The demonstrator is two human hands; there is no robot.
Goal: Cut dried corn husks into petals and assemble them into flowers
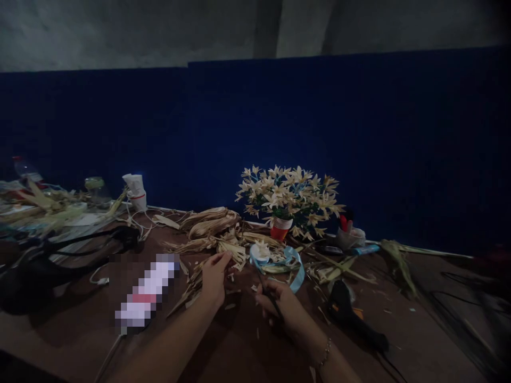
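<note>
My left hand [215,275] is closed in a pinch beside the dried corn husks [233,252]; what its fingertips hold, if anything, is too small to make out. In my right hand [281,306] is a slim dark tool [272,299], its tip pointing away from me; its exact kind is unclear. Just beyond the hands lies a roll of light blue ribbon [294,271], with a small pale flower [262,250] on top. Behind it, many pale husk-like flowers [287,194] rise from a red-and-white cup [281,229].
A black glue gun [351,316] lies right of my right hand. On the left are a blurred-out lit device [147,292] with a cable and a black bag [32,282]. A blue panel [215,127] stands behind the table [239,346]. Husk scraps are scattered about.
</note>
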